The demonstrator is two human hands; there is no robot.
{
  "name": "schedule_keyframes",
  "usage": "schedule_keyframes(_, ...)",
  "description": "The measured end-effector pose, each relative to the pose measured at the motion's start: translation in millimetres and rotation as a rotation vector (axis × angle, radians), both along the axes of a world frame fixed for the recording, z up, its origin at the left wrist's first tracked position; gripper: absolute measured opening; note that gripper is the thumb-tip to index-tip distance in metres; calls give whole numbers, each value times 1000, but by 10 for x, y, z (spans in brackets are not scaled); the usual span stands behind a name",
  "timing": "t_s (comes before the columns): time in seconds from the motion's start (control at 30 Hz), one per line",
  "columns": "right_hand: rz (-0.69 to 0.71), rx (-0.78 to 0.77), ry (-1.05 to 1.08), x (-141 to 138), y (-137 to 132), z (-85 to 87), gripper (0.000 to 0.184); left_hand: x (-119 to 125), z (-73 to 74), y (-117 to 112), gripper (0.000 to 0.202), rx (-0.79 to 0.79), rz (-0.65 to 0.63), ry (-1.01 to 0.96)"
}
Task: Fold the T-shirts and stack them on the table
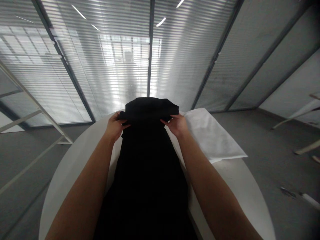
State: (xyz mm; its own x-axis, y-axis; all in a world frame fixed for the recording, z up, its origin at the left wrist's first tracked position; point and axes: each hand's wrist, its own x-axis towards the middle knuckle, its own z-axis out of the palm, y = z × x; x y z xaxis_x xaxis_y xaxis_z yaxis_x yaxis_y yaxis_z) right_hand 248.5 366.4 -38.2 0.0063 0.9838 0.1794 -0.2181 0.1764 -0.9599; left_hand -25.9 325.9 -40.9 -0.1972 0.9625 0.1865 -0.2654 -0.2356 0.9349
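Observation:
A long black garment (147, 166) lies down the middle of a round white table (72, 166), its far end folded back over itself. My left hand (115, 126) pinches the left edge of that folded end, fingers closed on the cloth. My right hand (177, 124) grips the right edge of the same fold, thumb on top. Both forearms run along either side of the garment.
A folded white cloth (212, 136) lies on the table to the right of the garment. Glass walls with blinds (130, 60) stand behind the table. A white metal frame (32, 110) leans at the left; white furniture legs (305, 113) stand at the right on grey floor.

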Motion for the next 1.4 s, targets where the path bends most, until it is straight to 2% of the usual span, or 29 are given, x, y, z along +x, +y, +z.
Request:
schedule_keyframes(0.13, -29, 13, -33, 55, 6, -21, 29, 23, -17, 5, 31, 93, 10, 45)
schedule_keyframes(0.33, 69, 29, -20, 107, 3, -120, 25, -25, -141, 39, 22, 45, 5, 73)
schedule_keyframes(0.47, 150, 53, -77, 206, -8, -199, 6, -117, -190, 28, 20, 89, -8, 249)
schedule_keyframes(0.53, 222, 65, -149, 279, -34, -213, 8, -164, -197, 9, 18, 101, -52, 325)
schedule_keyframes(0.67, 336, 1, -335, 400, -124, -151, 13, -234, -189, -22, 16, 145, -148, 375)
schedule_keyframes(0.8, 521, -3, -397, 452, -203, -15, 10, -264, -188, -31, 13, 171, -232, 373)
schedule_keyframes(0.9, 592, -7, -420, 445, -215, 45, 13, -243, -197, -50, 14, 197, -221, 356)
schedule_keyframes(1.0, 496, -109, -394, 364, -167, 12, 26, -178, -186, -67, 24, 110, -39, 317)
schedule_keyframes(1.1, 243, -177, -363, 219, -82, -92, 32, -125, -165, -32, 13, -42, 77, 340)
schedule_keyframes(1.13, 165, -184, -381, 171, -54, -130, 33, -121, -163, -7, 7, -80, 88, 369)
schedule_keyframes(1.27, -4, -300, -543, 65, 15, -233, 35, -164, -182, 100, 17, -278, 247, 630)
schedule_keyframes(1.33, -44, -403, -606, 61, 19, -240, 33, -187, -184, 125, 19, -401, 262, 764)
schedule_keyframes(1.4, -51, -479, -641, 67, 7, -220, 28, -190, -163, 114, 24, -478, 196, 802)
